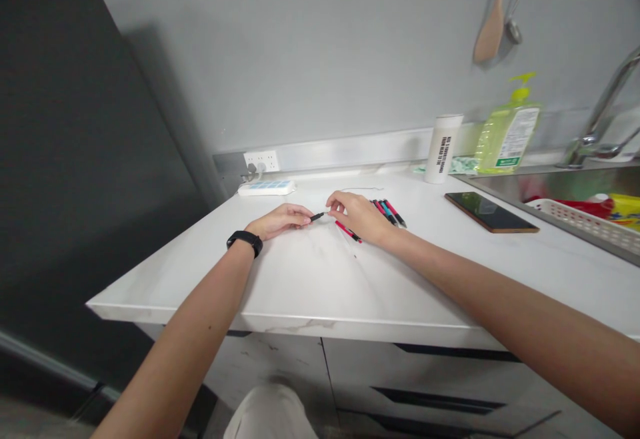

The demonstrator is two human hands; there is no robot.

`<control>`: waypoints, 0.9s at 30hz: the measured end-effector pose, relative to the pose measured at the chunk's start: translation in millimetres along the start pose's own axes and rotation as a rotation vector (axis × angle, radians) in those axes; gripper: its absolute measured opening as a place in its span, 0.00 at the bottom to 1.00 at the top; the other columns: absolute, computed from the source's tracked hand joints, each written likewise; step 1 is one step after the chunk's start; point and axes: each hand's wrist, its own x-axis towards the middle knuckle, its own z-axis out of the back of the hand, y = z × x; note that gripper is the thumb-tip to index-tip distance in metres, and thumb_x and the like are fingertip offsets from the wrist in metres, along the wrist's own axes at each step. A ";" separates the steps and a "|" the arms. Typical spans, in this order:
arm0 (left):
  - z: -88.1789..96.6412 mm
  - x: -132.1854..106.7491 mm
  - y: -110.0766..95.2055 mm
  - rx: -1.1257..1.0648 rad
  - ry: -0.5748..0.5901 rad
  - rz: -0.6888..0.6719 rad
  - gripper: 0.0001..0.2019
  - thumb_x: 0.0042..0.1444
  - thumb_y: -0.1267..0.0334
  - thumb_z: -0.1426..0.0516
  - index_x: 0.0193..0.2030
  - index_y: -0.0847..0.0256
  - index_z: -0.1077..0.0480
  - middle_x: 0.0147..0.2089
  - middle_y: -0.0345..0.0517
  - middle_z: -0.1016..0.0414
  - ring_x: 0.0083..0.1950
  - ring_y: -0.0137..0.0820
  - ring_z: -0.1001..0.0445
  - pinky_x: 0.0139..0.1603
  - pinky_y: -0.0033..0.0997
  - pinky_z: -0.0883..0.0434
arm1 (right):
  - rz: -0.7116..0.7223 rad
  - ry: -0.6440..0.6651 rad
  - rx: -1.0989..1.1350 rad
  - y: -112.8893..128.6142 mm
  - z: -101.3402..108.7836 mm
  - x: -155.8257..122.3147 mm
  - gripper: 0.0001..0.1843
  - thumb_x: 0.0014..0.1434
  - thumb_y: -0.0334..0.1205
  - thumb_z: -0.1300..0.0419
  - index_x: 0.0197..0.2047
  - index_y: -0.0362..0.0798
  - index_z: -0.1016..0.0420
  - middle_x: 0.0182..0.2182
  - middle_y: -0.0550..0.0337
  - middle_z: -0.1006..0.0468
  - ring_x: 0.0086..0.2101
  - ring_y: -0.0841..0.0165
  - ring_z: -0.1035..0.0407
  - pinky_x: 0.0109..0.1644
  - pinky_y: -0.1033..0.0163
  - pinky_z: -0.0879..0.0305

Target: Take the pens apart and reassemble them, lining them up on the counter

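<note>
Over the white countertop (pixel 300 279), my left hand (pixel 281 220) is closed on a slim black pen part (pixel 317 217), which points to the right. The fingers of my right hand (pixel 357 215) pinch together at its thin, pale tip; what exactly they grip there is too small to make out. Below my right palm lies a red and black pen barrel (pixel 349 231), with a thin, pale refill-like stick beside it and a tiny dark red piece (pixel 355 256) nearer to me. Several red, blue and black pens (pixel 389 213) lie side by side just beyond my right hand, partly hidden by it.
A power strip (pixel 267 188) sits at the back left by a wall socket (pixel 261 161). To the right are a white cup (pixel 443 149), a green soap pump bottle (pixel 509 132) and a phone (pixel 491 212). Beyond the phone, a white basket (pixel 575 220) stands at the sink.
</note>
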 end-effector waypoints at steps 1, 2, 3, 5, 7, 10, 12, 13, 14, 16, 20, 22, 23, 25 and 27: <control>-0.1 0.0 -0.1 0.002 -0.007 0.005 0.15 0.42 0.61 0.34 0.38 0.65 0.24 0.34 0.46 0.24 0.32 0.25 0.32 0.38 0.28 0.35 | -0.002 -0.003 0.006 0.5 -0.4 0.2 0.06 0.58 0.32 0.44 0.40 0.47 0.30 0.34 0.59 0.26 0.34 0.70 0.33 0.40 0.65 0.40; -0.1 0.1 -0.1 0.003 -0.015 0.007 0.16 0.41 0.61 0.34 0.38 0.65 0.24 0.34 0.46 0.24 0.32 0.25 0.32 0.37 0.28 0.35 | -0.004 -0.004 0.009 0.7 -0.9 0.4 0.06 0.58 0.31 0.44 0.40 0.47 0.30 0.34 0.59 0.26 0.34 0.70 0.32 0.40 0.65 0.40; 0.0 0.3 0.2 0.002 -0.022 0.007 0.16 0.41 0.61 0.34 0.38 0.66 0.24 0.34 0.46 0.25 0.32 0.25 0.32 0.37 0.28 0.34 | -0.006 -0.003 0.011 0.7 -1.4 0.6 0.06 0.58 0.31 0.44 0.40 0.47 0.30 0.34 0.59 0.25 0.34 0.70 0.32 0.40 0.65 0.40; 0.5 1.0 1.2 -0.001 -0.026 0.002 0.16 0.41 0.61 0.34 0.38 0.66 0.24 0.34 0.46 0.25 0.32 0.25 0.31 0.37 0.28 0.34 | -0.014 0.004 0.018 0.0 -2.2 0.9 0.06 0.57 0.30 0.44 0.39 0.47 0.30 0.33 0.59 0.25 0.34 0.70 0.32 0.40 0.65 0.40; 1.0 1.5 2.1 0.001 -0.019 -0.006 0.16 0.42 0.61 0.34 0.38 0.66 0.24 0.33 0.45 0.25 0.32 0.25 0.31 0.37 0.28 0.35 | -0.020 0.009 0.038 -0.9 -2.5 1.0 0.07 0.56 0.29 0.43 0.39 0.47 0.30 0.33 0.59 0.25 0.34 0.70 0.31 0.40 0.65 0.39; -0.1 0.3 0.4 0.023 -0.009 -0.019 0.15 0.43 0.61 0.35 0.38 0.66 0.24 0.32 0.45 0.26 0.31 0.24 0.32 0.35 0.27 0.36 | -0.007 0.004 0.078 -1.6 -2.4 1.4 0.07 0.55 0.29 0.42 0.39 0.46 0.31 0.33 0.59 0.25 0.34 0.70 0.31 0.41 0.65 0.37; -2.2 -1.8 -2.7 0.051 -0.005 -0.029 0.15 0.44 0.60 0.35 0.38 0.67 0.25 0.31 0.45 0.26 0.30 0.24 0.32 0.34 0.27 0.36 | 0.001 -0.001 0.106 -1.2 -2.4 1.7 0.07 0.54 0.30 0.41 0.38 0.46 0.31 0.32 0.59 0.25 0.33 0.70 0.30 0.41 0.64 0.36; -3.5 -3.0 -4.5 0.064 -0.003 -0.030 0.15 0.44 0.60 0.36 0.39 0.67 0.25 0.31 0.45 0.26 0.30 0.23 0.33 0.34 0.27 0.37 | -0.001 -0.006 0.122 -0.7 -2.6 1.9 0.07 0.54 0.31 0.40 0.38 0.46 0.31 0.32 0.59 0.25 0.33 0.71 0.30 0.41 0.64 0.36; -4.9 -4.2 -6.1 0.075 -0.004 -0.028 0.15 0.45 0.60 0.36 0.39 0.67 0.25 0.32 0.45 0.26 0.30 0.23 0.33 0.33 0.26 0.37 | -0.009 -0.012 0.140 -0.2 -3.0 2.0 0.07 0.53 0.31 0.40 0.38 0.46 0.31 0.32 0.59 0.24 0.32 0.71 0.30 0.41 0.65 0.35; -7.7 -6.0 -8.5 0.086 -0.012 -0.018 0.15 0.44 0.61 0.36 0.39 0.66 0.25 0.33 0.45 0.26 0.30 0.24 0.32 0.34 0.27 0.36 | -0.036 -0.029 0.187 1.2 -4.3 1.9 0.08 0.53 0.31 0.40 0.37 0.46 0.31 0.32 0.59 0.24 0.31 0.71 0.29 0.40 0.65 0.34; -12.4 -7.5 -9.9 0.061 -0.011 -0.017 0.15 0.41 0.64 0.35 0.38 0.65 0.26 0.33 0.43 0.25 0.32 0.24 0.31 0.38 0.28 0.34 | -0.081 -0.029 0.273 4.0 -6.5 0.3 0.08 0.54 0.31 0.41 0.39 0.48 0.31 0.32 0.61 0.21 0.32 0.72 0.26 0.41 0.65 0.32; -14.0 -7.8 -10.0 0.036 0.003 -0.032 0.15 0.41 0.66 0.35 0.38 0.64 0.26 0.32 0.41 0.26 0.33 0.24 0.31 0.40 0.28 0.34 | -0.079 -0.004 0.260 4.7 -5.8 -0.7 0.08 0.55 0.32 0.42 0.40 0.49 0.30 0.32 0.61 0.20 0.34 0.71 0.26 0.43 0.64 0.33; -14.5 -7.9 -10.0 0.026 0.011 -0.038 0.15 0.41 0.66 0.35 0.39 0.64 0.26 0.32 0.41 0.26 0.33 0.24 0.31 0.41 0.29 0.34 | -0.073 0.007 0.240 4.4 -5.1 -0.9 0.09 0.56 0.32 0.43 0.42 0.49 0.30 0.33 0.61 0.20 0.35 0.71 0.25 0.44 0.63 0.33; -14.9 -7.7 -9.7 0.011 0.016 -0.044 0.15 0.42 0.66 0.36 0.39 0.64 0.27 0.32 0.41 0.26 0.34 0.25 0.30 0.43 0.30 0.34 | -0.050 0.015 0.186 2.1 -3.3 -1.0 0.10 0.59 0.33 0.46 0.45 0.49 0.30 0.36 0.59 0.20 0.37 0.70 0.26 0.46 0.63 0.33; -15.0 -6.7 -9.3 -0.005 0.016 -0.059 0.14 0.44 0.65 0.38 0.40 0.64 0.28 0.32 0.42 0.26 0.35 0.26 0.29 0.44 0.31 0.34 | -0.015 0.032 0.093 -2.7 -2.1 -0.6 0.12 0.60 0.32 0.48 0.46 0.47 0.29 0.40 0.56 0.21 0.41 0.69 0.27 0.49 0.62 0.35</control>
